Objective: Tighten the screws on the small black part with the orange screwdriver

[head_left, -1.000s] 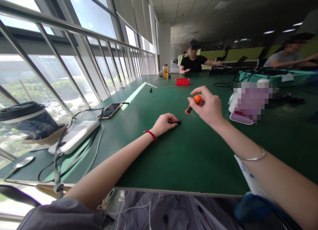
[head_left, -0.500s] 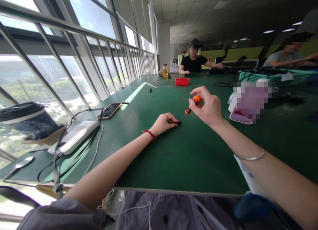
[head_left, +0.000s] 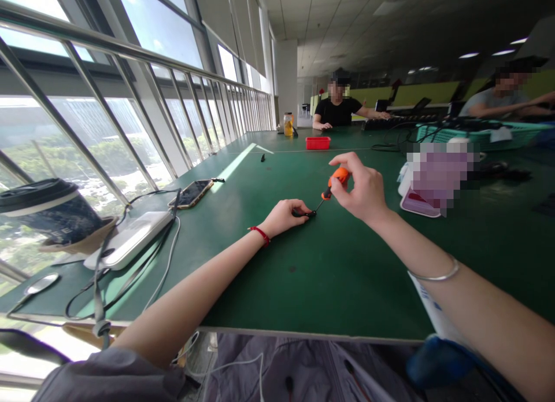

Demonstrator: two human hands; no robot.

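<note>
My right hand (head_left: 362, 188) grips an orange and black screwdriver (head_left: 339, 176) by its handle, thumb and fingers round it. The thin shaft slants down to the left, and its tip meets a small black part (head_left: 310, 214). Low over the green tabletop, my left hand (head_left: 286, 217) pinches that black part between thumb and fingers. What kind of part it is cannot be made out, since the fingers cover much of it.
On the left are a phone (head_left: 191, 194), a white power bank (head_left: 134, 237) with cables, and a lidded cup (head_left: 50, 211). A red tray (head_left: 318, 143) and a tiny black piece (head_left: 262, 158) lie farther back. A green basket (head_left: 477, 137) is at right. Two people sit beyond.
My right hand and the screwdriver handle have shifted slightly left, with the fingers in a slightly different pose on the handle. My left hand and the black part are nearly still.
</note>
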